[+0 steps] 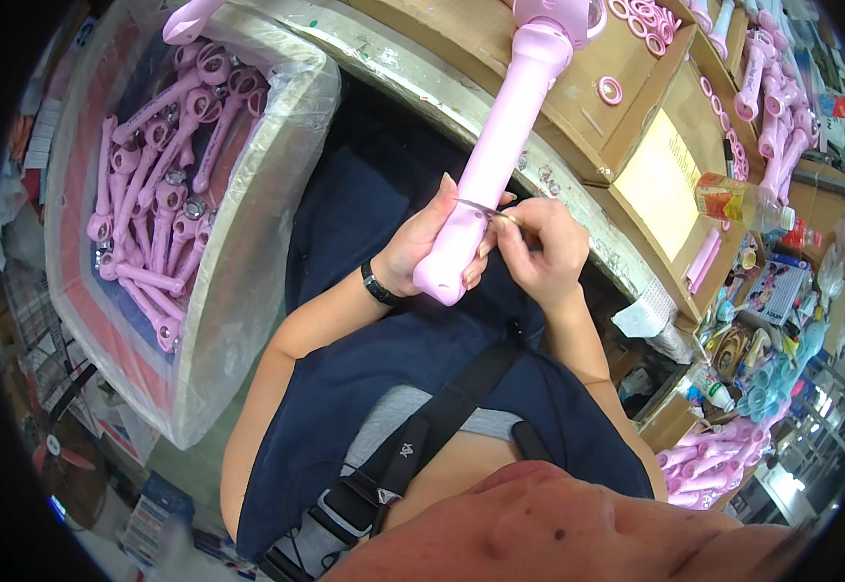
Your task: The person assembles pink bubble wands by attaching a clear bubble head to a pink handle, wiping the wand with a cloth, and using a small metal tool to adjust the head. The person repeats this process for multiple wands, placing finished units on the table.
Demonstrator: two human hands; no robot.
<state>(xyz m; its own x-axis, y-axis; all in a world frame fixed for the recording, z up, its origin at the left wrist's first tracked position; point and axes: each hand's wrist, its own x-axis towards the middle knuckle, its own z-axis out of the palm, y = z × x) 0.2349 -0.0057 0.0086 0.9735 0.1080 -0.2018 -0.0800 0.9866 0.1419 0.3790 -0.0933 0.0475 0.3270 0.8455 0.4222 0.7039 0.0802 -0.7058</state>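
Across my lap lies a long pink plastic wand (511, 116) with a round, ringed head at its far end. My left hand (411, 244) is closed around its near part, thumb along the side and fingertips showing at the other side. In my right hand (550, 254), a thin, dark metal blade (480, 207) is pinched between thumb and fingers. The blade crosses the wand's shaft and appears to touch it near a small mark; its full shape is partly hidden by my fingers.
A plastic-lined bin (316, 97) at left holds several similar pink wands (151, 184). Ahead is a worktable edge (432, 107) with cardboard trays (577, 145) and pink rings (609, 90). At right are a plastic bottle (747, 202), a yellow sheet (657, 184) and more pink parts (718, 461).
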